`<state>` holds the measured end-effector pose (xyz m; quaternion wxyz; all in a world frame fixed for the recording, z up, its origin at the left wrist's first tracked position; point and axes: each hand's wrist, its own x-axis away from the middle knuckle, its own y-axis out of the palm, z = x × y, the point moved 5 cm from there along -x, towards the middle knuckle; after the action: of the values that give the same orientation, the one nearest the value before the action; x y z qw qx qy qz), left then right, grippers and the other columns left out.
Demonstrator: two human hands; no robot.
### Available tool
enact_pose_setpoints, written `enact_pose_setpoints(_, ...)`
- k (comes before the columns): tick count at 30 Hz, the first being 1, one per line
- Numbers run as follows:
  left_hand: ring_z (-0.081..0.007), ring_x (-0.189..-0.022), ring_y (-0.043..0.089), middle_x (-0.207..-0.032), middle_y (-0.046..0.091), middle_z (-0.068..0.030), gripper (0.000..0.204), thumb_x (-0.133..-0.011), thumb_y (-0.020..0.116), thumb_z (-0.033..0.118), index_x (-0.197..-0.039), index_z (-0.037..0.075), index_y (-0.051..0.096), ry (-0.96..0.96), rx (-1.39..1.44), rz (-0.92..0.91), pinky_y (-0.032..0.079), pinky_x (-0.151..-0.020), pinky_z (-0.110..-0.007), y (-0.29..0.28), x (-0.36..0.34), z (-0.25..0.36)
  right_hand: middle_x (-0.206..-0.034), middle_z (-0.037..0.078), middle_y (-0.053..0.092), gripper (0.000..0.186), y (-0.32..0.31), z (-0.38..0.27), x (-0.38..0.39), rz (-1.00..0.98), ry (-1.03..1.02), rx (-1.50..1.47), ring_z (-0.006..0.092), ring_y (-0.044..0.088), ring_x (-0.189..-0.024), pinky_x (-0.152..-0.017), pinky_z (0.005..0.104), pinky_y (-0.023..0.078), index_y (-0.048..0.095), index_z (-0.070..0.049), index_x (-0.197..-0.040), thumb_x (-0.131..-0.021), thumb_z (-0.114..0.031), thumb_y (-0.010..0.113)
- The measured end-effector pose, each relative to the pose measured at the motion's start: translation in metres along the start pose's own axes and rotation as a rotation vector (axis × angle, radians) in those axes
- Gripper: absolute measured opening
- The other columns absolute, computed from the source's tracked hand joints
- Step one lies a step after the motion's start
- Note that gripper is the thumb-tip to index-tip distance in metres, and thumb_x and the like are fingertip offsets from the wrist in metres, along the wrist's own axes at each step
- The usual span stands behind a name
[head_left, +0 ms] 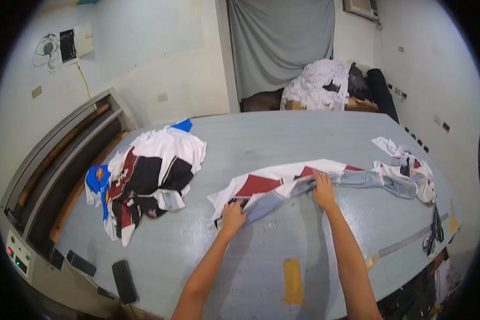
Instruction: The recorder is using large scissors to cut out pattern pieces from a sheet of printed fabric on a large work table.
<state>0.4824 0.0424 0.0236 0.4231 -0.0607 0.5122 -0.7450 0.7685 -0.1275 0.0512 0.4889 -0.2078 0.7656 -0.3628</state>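
Observation:
A long strip of printed fabric [257,185], white and maroon with a grey-blue underside, lies bunched across the middle of the table. At its left end, the fingers of my left hand [233,216] close on the near edge. My right hand [323,192] pinches the same edge around its middle, where the grey-blue side folds over. Fingertips of both hands are partly hidden in the folds. Toward the right, the strip runs up to a crumpled bundle of white and maroon scraps [405,169].
A heap of printed cloth pieces [160,170] covers the table's left part. Large scissors [436,232] and a metal ruler [405,242] lie near the right edge. Two dark blocks [125,281] sit at front left, beside a roller machine [64,165]. White cloth [320,85] is piled behind the table.

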Motion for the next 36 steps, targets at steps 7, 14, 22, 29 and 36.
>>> enact_pose_setpoints(7,-0.0223,-0.081,0.060,-0.084,0.063,-0.0112,0.026,-0.068,0.072,0.014,-0.090,0.004,0.065,0.160,0.416,-0.202,0.046,-0.074,-0.031,-0.049,-0.003,0.002,-0.098,0.011,0.062,0.023,-0.005,0.023,-0.022,-0.251,-0.059,0.117,0.0346,0.045,-0.118,-0.104,0.0552,0.024,0.059,-0.010,-0.092,-0.069,-0.012,0.062)
enact_pose_setpoints(14,-0.0215,-0.097,0.054,-0.099,0.063,-0.0047,0.015,-0.070,0.075,0.016,-0.082,0.009,0.068,0.275,0.329,-0.338,0.042,-0.087,-0.033,-0.073,0.055,-0.009,-0.088,0.015,0.060,0.041,-0.030,0.017,0.020,-0.369,0.128,-0.263,0.0353,0.055,-0.093,-0.085,0.0422,0.043,0.054,-0.009,-0.111,-0.070,-0.006,0.058)
enact_pose_setpoints(22,-0.0273,-0.113,0.044,-0.123,0.055,-0.0118,0.035,-0.072,0.075,0.039,-0.097,0.014,0.069,0.223,0.258,-0.505,0.033,-0.100,-0.039,-0.084,0.105,0.022,-0.104,0.013,0.054,0.027,-0.049,-0.011,0.046,-0.296,-0.151,0.035,0.0332,0.056,-0.092,-0.080,0.0437,0.046,0.060,-0.007,-0.095,-0.068,-0.010,0.061)
enact_pose_setpoints(29,-0.0189,-0.102,0.048,-0.105,0.059,-0.0003,0.015,-0.080,0.066,0.021,-0.093,0.014,0.071,0.330,0.092,-0.436,0.035,-0.093,-0.035,-0.096,0.121,0.029,-0.083,0.008,0.055,0.020,-0.109,-0.020,0.106,-0.233,-0.130,0.032,0.0324,0.055,-0.085,-0.071,0.0396,0.046,0.053,-0.006,-0.079,-0.064,-0.011,0.064)
enact_pose_setpoints(36,-0.0221,-0.111,0.052,-0.115,0.059,-0.0064,0.032,-0.085,0.064,0.027,-0.113,0.013,0.065,0.391,0.614,-1.246,0.037,-0.097,-0.034,-0.140,0.173,0.052,-0.101,0.011,0.063,0.021,-0.199,-0.030,0.185,-0.663,-0.041,-0.003,0.0304,0.057,-0.094,-0.082,0.0396,0.045,0.067,-0.008,-0.081,-0.062,-0.014,0.072)
